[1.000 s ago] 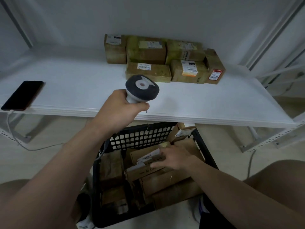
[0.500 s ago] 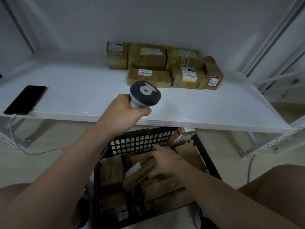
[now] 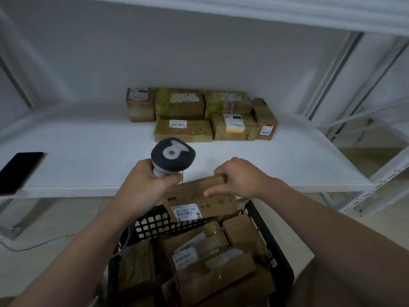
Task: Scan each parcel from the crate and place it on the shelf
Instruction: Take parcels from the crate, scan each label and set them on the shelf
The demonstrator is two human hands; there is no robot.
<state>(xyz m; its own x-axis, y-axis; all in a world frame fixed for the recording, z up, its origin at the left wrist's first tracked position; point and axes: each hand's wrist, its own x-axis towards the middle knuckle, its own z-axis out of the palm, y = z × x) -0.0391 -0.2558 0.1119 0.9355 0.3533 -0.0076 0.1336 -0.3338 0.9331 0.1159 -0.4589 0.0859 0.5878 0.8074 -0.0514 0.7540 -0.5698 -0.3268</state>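
Head view.

- Shelf (image 3: 88, 151): a white board, with its front part left bare.
- Crate (image 3: 272, 240): black and latticed, set below the shelf's front edge, with more parcels stacked inside.
- Shelved parcels (image 3: 183, 130): grouped at the back.
- Held parcel (image 3: 199, 196): a brown box, raised above the crate's far rim, its label (image 3: 186, 212) turned toward the camera.
- Right hand (image 3: 241, 177): curled over the parcel's top edge.
- Left hand (image 3: 146, 185): wrapped round the scanner handle.
- Scanner (image 3: 172, 155): its head is tilted away from the label. For a clean read it should probably be tipped onto the barcode, with the box kept steady and the thumb kept clear.
- Phone (image 3: 20, 169): laid at the shelf's left end.
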